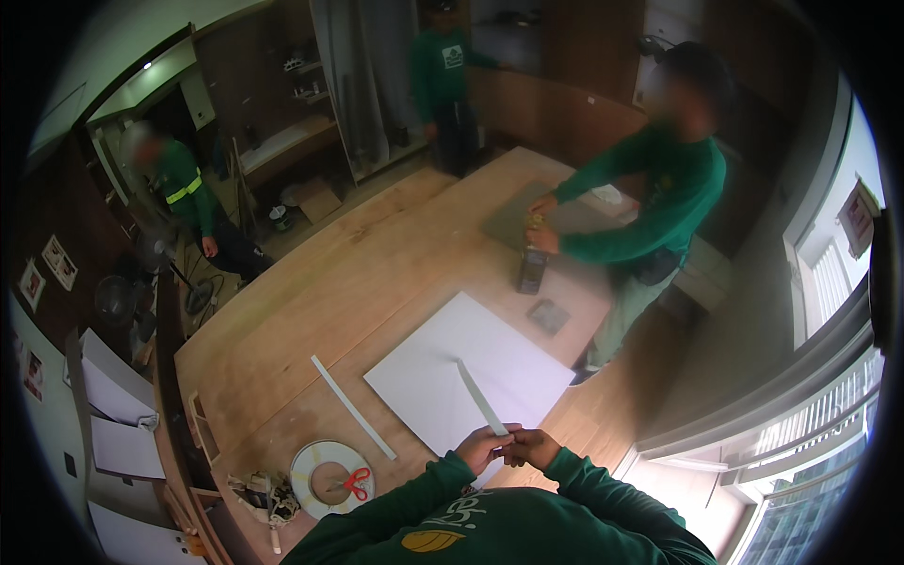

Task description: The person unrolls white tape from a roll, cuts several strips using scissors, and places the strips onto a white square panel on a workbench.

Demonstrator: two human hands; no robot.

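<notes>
Left grip (482,448) and right grip (534,448) pinch the strip (479,394), likely light and flexible, best held at its near end.

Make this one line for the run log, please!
Left hand: holds white strip | Right hand: close by, grip unclear | Beneath strip: white board | Table: loose strip, white coil bearing red-handled scissors

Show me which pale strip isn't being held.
The strip left of the white board, lying on the wooden table; the other strip is held, its near end at the left hand.
</notes>
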